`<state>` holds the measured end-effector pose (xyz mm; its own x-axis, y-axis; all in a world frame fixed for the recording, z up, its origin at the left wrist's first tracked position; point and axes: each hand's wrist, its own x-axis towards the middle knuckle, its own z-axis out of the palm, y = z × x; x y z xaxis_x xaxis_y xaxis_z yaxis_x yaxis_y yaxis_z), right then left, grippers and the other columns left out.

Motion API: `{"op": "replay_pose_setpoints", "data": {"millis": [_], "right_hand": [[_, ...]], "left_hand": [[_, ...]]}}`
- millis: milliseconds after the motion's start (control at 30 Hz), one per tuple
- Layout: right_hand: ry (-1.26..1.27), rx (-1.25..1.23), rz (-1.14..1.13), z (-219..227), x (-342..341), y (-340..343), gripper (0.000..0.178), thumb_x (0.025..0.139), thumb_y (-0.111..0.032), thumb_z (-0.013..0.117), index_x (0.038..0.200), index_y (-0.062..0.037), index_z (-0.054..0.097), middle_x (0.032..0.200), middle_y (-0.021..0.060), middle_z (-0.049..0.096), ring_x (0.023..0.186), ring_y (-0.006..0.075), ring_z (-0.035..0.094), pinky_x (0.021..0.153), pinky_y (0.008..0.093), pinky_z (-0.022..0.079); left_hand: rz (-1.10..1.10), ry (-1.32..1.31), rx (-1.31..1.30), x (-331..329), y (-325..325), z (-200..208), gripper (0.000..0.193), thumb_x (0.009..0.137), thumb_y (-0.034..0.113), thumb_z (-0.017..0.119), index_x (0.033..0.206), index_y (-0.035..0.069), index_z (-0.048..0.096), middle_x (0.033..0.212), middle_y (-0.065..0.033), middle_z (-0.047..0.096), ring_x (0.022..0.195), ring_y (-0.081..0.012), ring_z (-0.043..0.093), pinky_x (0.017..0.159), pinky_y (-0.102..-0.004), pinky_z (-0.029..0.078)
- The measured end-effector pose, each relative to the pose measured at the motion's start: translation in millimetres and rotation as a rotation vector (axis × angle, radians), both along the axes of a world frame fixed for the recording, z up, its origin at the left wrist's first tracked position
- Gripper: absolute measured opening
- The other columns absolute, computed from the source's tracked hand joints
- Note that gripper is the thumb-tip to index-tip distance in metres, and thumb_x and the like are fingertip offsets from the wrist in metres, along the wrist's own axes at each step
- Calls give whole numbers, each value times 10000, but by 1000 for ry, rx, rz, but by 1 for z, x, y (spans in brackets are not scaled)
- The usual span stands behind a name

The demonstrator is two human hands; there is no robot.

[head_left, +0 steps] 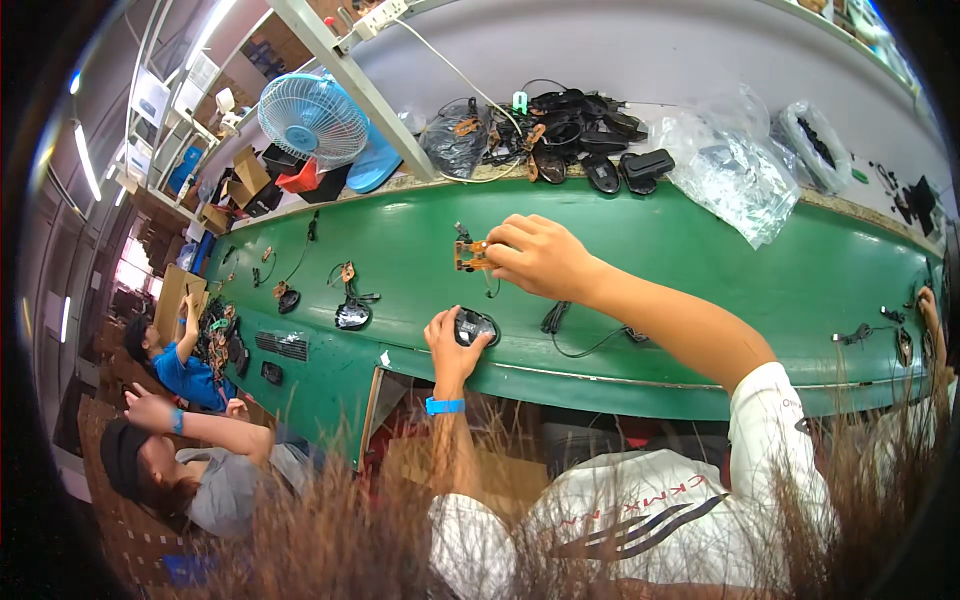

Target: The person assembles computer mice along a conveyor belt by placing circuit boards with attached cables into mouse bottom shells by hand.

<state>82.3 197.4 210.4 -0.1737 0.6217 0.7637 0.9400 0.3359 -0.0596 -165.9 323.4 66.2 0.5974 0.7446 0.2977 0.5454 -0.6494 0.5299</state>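
My left hand (452, 345), with a blue band at the wrist, grips a black computer mouse shell (475, 326) against the green bench near its front edge. Above and beyond it, my right hand (540, 258) pinches a small orange-brown circuit board (467, 255) by its right side. A dark cable hangs near the board, and its far end is hard to follow. Right of the shell lies a coiled black cable (556, 318) with its lead running along the bench. Another mouse shell (352, 315) with a board and cable rests to the left.
Black mouse parts (570, 125) are heaped along the back ledge beside clear plastic bags (730, 165). A blue fan (313, 118) stands at the back left, near a metal post (350, 85). Co-workers (185, 355) sit at the left; another person's hand (930, 310) shows far right.
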Motion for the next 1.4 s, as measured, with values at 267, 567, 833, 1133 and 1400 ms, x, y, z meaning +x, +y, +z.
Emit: {"op": "replay_pose_setpoints", "data": {"millis": [267, 567, 833, 1133, 1400], "right_hand": [[5, 20, 20, 7, -8, 10, 310, 783, -218, 825, 985, -117, 612, 1077, 23, 646, 1012, 225, 621, 850, 376, 523], [21, 7, 33, 4, -7, 14, 319, 770, -220, 834, 970, -123, 605, 1072, 15, 642, 994, 223, 617, 846, 376, 520], [28, -9, 9, 4, -5, 10, 308, 788, -222, 821, 977, -116, 601, 1077, 23, 646, 1000, 228, 618, 850, 378, 521], [46, -20, 32, 1, -9, 8, 298, 790, -216, 820, 973, -108, 611, 1084, 29, 651, 1007, 239, 620, 843, 386, 530], [79, -18, 57, -2, -12, 5, 245, 807, -198, 797, 952, -104, 623, 1073, 38, 648, 1004, 244, 622, 835, 389, 533]], "left_hand": [[-83, 86, -55, 1, -22, 17, 993, 594, 362, 969, 1451, 92, 544, 1447, -186, 496, 1343, -406, 411, 1133, -516, 396], [42, -50, 93, 44, -56, -5, 514, 746, 327, 901, 1161, 75, 731, 1284, -187, 553, 1182, -390, 489, 1020, -492, 443], [40, -42, 114, 51, -62, 0, 482, 764, 340, 888, 1165, 110, 750, 1295, -187, 548, 1189, -397, 489, 1029, -498, 437], [20, -32, 118, 53, -65, 3, 451, 770, 325, 879, 1164, 137, 763, 1356, -196, 537, 1213, -409, 484, 1030, -509, 437], [51, -364, -25, 43, -52, 19, 568, 819, 255, 863, 1326, 87, 669, 1462, -194, 511, 1294, -346, 523, 1040, -438, 455]]}}
